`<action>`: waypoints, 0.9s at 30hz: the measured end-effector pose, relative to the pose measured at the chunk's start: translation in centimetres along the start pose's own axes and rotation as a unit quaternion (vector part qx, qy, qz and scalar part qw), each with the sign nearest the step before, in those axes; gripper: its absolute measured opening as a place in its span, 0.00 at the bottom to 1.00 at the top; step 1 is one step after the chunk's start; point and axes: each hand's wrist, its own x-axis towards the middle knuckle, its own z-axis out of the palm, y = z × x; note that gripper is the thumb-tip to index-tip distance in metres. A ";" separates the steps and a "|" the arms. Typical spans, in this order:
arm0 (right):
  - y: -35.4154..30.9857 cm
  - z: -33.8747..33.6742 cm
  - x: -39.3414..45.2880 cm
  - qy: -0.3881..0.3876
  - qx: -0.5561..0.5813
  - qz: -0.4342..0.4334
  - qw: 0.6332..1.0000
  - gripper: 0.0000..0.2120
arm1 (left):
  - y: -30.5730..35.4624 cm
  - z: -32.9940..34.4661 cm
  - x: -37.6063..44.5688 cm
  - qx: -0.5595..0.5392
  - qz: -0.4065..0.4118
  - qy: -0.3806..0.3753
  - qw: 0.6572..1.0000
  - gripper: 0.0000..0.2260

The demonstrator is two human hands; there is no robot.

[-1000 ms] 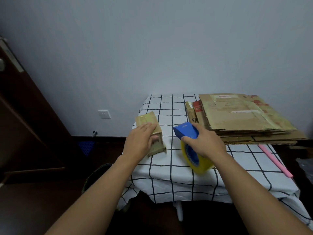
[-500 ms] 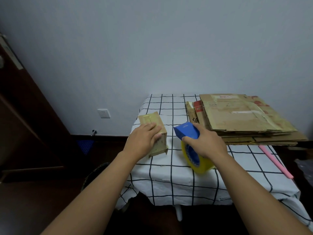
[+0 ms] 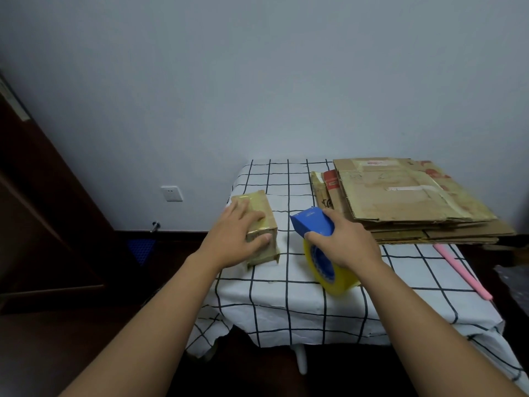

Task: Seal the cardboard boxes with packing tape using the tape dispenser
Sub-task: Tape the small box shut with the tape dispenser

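Checked tablecloth (image 3: 286,296) covers table beside pale wall (image 3: 257,81) with socket (image 3: 171,194).

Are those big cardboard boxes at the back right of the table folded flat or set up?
Folded flat. The cardboard boxes lie as thin sheets stacked on one another, layered edges showing at the front, overhanging the table on the right.

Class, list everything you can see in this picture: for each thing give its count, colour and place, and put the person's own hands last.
small cardboard box: one, brown, left part of table.
tape dispenser: one, blue, with a yellow tape roll, table middle.
flattened cardboard: a stack, brown, table's far right.
pink stick: one, right edge.
tablecloth: one, white with black grid.
wall socket: one, white, left wall.
left hand: resting on the box.
right hand: gripping the dispenser.
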 end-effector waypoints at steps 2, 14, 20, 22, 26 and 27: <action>0.0 0.0 0.1 0.001 -0.003 -0.002 1.000 0.34 | -0.1 -0.2 0.2 -0.012 -0.015 -0.028 0.999 0.28; 0.1 0.2 -0.1 0.007 -0.005 0.000 1.000 0.34 | -1.1 -2.5 2.0 0.181 0.057 -0.156 0.969 0.42; 0.0 0.0 -0.3 0.005 0.005 0.003 1.000 0.35 | -0.4 -3.8 4.4 0.238 0.101 -0.174 0.950 0.41; 0.0 -0.1 -0.3 0.005 0.008 0.004 1.000 0.35 | -0.1 -4.4 5.1 0.222 0.100 -0.173 0.954 0.38; 0.2 0.0 -0.2 0.008 0.009 0.007 1.000 0.35 | 0.3 -6.6 5.7 0.177 0.073 -0.112 0.975 0.38; 0.3 0.1 -0.1 0.008 0.007 0.008 1.000 0.35 | 0.5 -6.9 5.4 0.157 0.049 -0.098 0.982 0.39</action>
